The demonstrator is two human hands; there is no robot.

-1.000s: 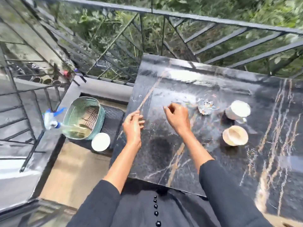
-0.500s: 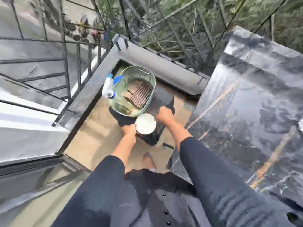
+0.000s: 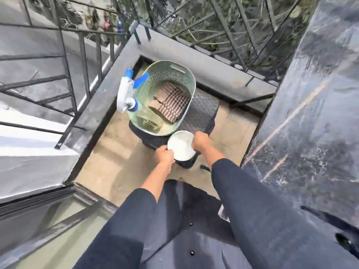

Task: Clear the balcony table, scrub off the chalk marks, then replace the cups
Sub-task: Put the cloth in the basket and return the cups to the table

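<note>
A round white cup, seen from above, sits on a low dark stool beside the table. My left hand grips its left rim. My right hand holds its right side with curled fingers. The black marble table fills the right of the view, its top wet and streaked. The other cups are out of sight.
A pale green plastic basket with a striped cloth inside stands on the stool behind the cup. A white and blue spray bottle hangs at its left rim. Black railings and a grey ledge enclose the narrow tan floor.
I turned from the tabletop down to the left. Both hands left the table and reached the white cup on the stool, now closing on its two sides.
</note>
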